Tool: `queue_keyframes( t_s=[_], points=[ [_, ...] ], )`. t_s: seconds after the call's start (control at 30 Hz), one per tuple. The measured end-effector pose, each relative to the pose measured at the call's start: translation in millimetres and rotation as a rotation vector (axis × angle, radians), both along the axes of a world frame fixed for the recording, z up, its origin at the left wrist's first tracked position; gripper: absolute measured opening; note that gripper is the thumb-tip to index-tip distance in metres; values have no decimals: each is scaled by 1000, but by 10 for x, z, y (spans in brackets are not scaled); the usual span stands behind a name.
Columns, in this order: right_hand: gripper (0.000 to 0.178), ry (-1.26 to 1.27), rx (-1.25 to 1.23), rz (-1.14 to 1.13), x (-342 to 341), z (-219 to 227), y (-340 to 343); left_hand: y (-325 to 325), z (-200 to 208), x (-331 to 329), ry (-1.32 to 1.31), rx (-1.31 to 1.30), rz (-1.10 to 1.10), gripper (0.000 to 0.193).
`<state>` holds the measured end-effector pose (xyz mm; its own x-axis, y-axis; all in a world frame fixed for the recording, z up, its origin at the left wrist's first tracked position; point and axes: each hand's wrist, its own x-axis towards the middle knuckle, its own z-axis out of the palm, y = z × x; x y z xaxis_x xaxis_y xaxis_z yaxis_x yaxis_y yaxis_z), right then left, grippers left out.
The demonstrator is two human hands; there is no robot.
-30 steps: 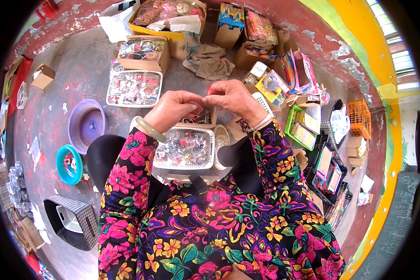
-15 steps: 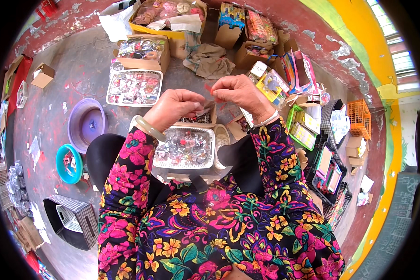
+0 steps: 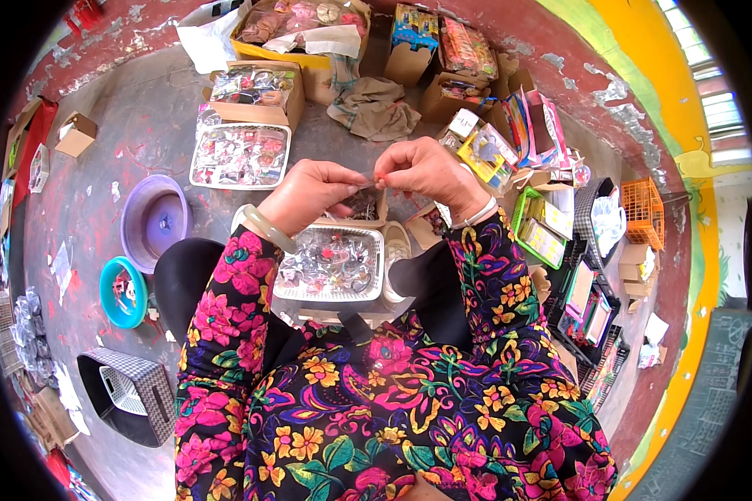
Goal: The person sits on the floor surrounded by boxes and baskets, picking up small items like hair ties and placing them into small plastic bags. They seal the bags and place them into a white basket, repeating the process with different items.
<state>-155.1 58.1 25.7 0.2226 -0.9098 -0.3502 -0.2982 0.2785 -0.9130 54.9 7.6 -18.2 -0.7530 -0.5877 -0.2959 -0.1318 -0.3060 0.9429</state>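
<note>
Fingers (image 3: 397,177) tip to tip, out over the containers! The right hand (image 3: 430,175) pinches a tiny reddish piece (image 3: 379,183), right where the two hands meet. In from the other side comes the left hand (image 3: 316,196), fingers drawn in beside that piece; whether they grip it too, I can't tell. Below, a white basket (image 3: 326,295) sits between the knees (image 3: 190,271), its right rim just beside a shoe (image 3: 396,257). There's room leftward: grey floor (image 3: 154,138) runs between the white tray (image 3: 238,186) and the purple basin (image 3: 130,225). Tighter rightward, a green basket (image 3: 520,214) edges the sleeve (image 3: 495,275).
</note>
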Motion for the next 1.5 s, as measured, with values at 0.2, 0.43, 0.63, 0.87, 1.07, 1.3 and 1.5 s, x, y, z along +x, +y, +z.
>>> queue_keyframes(
  t_s=[0.2, 0.43, 0.63, 0.87, 1.07, 1.3, 1.5],
  points=[
    [10, -84, 4, -1, 16, -76, 4, -10, 0, -8, 72, 55, -40, 21],
    [13, -169, 40, -97, 71, -13, 18, 14, 84, -27, 79, 113, 33, 19],
    [9, -106, -29, -109, 121, -26, 11, 4, 64, -19, 92, 105, 29, 18],
    [10, -85, -61, -97, 130, -75, -9, 12, 67, -16, 97, 98, 21, 20],
    [16, -76, -91, -105, 139, -91, -1, 32, 80, -49, 116, 111, 13, 22],
    [16, -115, -75, -135, 162, -22, -14, 56, 148, -47, 59, 148, 78, 18],
    [13, -106, -83, -127, 150, -16, -13, 55, 124, -71, 112, 201, 90, 19]
  ],
)
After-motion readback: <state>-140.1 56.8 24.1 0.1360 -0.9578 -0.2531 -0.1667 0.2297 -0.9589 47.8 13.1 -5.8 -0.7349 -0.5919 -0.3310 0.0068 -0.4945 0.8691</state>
